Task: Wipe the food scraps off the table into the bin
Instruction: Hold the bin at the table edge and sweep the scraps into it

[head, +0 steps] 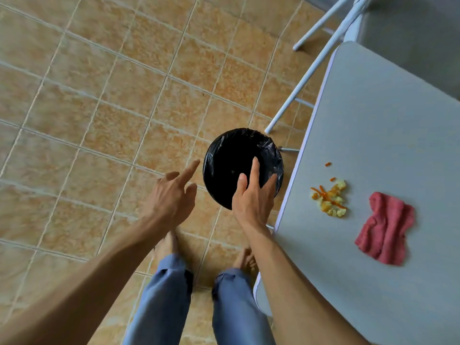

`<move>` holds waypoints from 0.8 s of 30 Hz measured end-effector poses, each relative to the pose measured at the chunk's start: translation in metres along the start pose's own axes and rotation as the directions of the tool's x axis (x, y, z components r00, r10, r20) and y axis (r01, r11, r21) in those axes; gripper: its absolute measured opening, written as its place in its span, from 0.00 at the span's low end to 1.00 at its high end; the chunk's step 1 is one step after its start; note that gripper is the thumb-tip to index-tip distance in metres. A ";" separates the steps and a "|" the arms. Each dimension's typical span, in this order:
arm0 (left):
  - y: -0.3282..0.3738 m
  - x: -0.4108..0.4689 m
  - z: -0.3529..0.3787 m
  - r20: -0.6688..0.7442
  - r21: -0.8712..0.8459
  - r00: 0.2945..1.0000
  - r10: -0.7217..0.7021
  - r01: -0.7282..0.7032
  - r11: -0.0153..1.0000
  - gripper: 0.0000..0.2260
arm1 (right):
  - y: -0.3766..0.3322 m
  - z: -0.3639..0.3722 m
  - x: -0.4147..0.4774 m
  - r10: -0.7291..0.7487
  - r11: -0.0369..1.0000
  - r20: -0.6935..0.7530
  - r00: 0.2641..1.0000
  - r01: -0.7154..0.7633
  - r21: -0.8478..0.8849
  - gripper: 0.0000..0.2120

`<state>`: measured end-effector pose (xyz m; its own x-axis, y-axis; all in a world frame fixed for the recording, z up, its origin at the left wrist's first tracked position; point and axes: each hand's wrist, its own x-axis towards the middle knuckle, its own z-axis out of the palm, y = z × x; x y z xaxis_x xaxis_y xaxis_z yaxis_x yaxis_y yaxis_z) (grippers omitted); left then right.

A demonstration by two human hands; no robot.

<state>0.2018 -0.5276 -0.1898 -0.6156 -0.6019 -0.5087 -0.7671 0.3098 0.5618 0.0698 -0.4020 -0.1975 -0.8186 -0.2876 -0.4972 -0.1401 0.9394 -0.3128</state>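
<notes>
A round bin [229, 155] lined with a black bag stands on the floor just left of the grey table [378, 115]. A small heap of yellow and orange food scraps [331, 196] lies near the table's left edge. A crumpled red cloth [385, 230] rests to the right of the scraps. My right hand [252, 197] hovers over the bin's near rim, fingers spread, holding nothing. My left hand [171, 192] hangs in the air left of the bin, fingers apart and empty.
Tan floor tiles [99, 108] spread out to the left. White metal table legs [306, 78] slant down behind the bin. My bare feet [166, 245] and blue trouser legs stand right in front of the bin.
</notes>
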 end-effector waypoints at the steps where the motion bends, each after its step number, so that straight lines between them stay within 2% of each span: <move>1: -0.004 0.008 0.006 0.021 -0.008 1.000 0.009 -0.009 1.000 0.26 | 0.002 0.006 0.003 0.025 0.999 -0.010 1.000 -0.025 -0.035 0.25; 4: -0.012 0.032 0.031 0.083 -0.013 0.996 0.006 -0.005 1.000 0.27 | 0.004 0.025 0.019 0.125 0.991 -0.048 0.991 -0.127 -0.045 0.25; 8: -0.021 0.071 0.071 0.156 -0.030 0.988 -0.017 0.022 0.999 0.27 | 0.011 0.049 0.051 0.404 0.902 -0.010 0.915 -0.397 0.172 0.24; 11: -0.031 0.095 0.096 0.194 -0.014 0.979 -0.066 0.070 0.997 0.29 | 0.029 0.065 0.065 0.488 0.853 0.013 0.873 -0.480 0.205 0.25; 14: -0.042 0.115 0.109 0.138 0.007 0.986 -0.099 0.099 0.995 0.31 | 0.040 0.078 0.077 0.512 0.850 -0.040 0.858 -0.500 0.166 0.26; 16: -0.045 0.123 0.112 0.102 0.002 0.993 -0.057 0.057 0.998 0.34 | 0.047 0.085 0.086 0.511 0.856 -0.078 0.856 -0.498 0.142 0.26; 19: -0.047 0.134 0.108 0.076 -0.045 0.997 -0.014 0.018 0.999 0.39 | 0.054 0.094 0.092 0.465 0.879 -0.064 0.883 -0.451 0.158 0.27; 24: -0.064 0.145 0.086 0.049 0.020 0.996 -0.079 0.078 0.997 0.43 | 0.042 0.110 0.099 0.367 0.922 -0.031 0.930 -0.359 0.147 0.29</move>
<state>0.1465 -0.5715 -0.3554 -0.5616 -0.5875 -0.5827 -0.8160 0.2765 0.5077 0.0437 -0.4114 -0.3488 -0.8296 0.0833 -0.5521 0.2465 0.9418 -0.2285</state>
